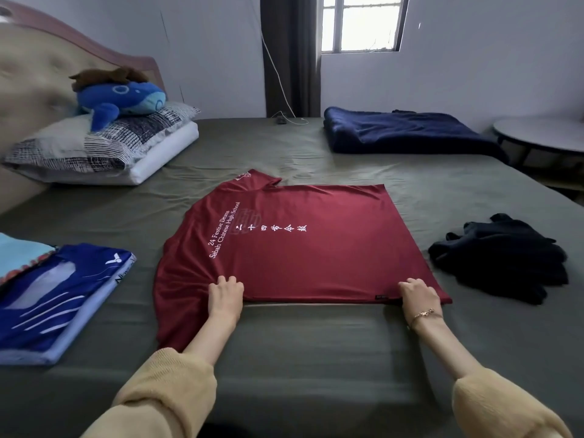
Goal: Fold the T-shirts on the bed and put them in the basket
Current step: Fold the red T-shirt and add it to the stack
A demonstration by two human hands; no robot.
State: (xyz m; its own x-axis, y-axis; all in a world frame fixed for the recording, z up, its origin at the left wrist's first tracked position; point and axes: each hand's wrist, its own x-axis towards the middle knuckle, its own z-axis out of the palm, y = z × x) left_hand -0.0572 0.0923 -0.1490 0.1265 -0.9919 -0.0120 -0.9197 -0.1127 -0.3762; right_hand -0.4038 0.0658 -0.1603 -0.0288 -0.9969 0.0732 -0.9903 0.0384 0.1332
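Red T-shirt (303,245) lies spread on the bed (316,358) straight ahead of your hands, printed side up, its near edge under your fingers. Your left hand (225,295) has its fingers curled into the cloth where the near sleeve meets the body, and the fabric bunches there in radiating creases. Your right hand (417,294) pinches the near hem corner. The two hands are well apart, each clamped on that same near edge.

Your risks sit mostly on the left. That sleeve hangs loose beyond your left hand, toward you, so if you lift and fold now it will likely drag or tuck in crooked. The bunching under your left fingers could set a diagonal crease into the fold. Lift one hand ahead of the other and the edge will skew.

Watch your neighbours too: the folded blue shirt (60,298) lies out past your left hand, and a dark crumpled garment (502,257) lies just beyond your right. A wide sweep could catch either. No basket is in view, so you cannot yet judge the carry.
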